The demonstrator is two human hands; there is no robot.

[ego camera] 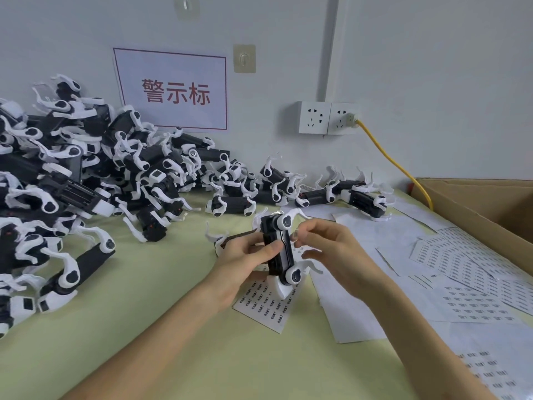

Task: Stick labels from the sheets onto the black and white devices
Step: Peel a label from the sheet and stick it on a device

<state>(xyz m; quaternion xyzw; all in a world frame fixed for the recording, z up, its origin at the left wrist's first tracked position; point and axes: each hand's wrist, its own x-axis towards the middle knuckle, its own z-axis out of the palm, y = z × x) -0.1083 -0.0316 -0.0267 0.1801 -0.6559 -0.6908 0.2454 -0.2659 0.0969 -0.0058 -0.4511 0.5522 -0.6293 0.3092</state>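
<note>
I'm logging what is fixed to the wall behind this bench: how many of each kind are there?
White plastic wall sockets: 2
Clear adhesive wall hooks: 2
Red-bordered white paper sign: 1
Yellow cable plugged into a socket: 1
Total: 6

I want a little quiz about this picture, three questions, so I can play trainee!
1. True or false: the left hand holds a black and white device.
2. What colour is the cable plugged into the wall socket? A red, B yellow, C blue.
3. Fill in: the big pile of devices lies on the ____ side of the table.
Key: 1 true; 2 B; 3 left.
</note>
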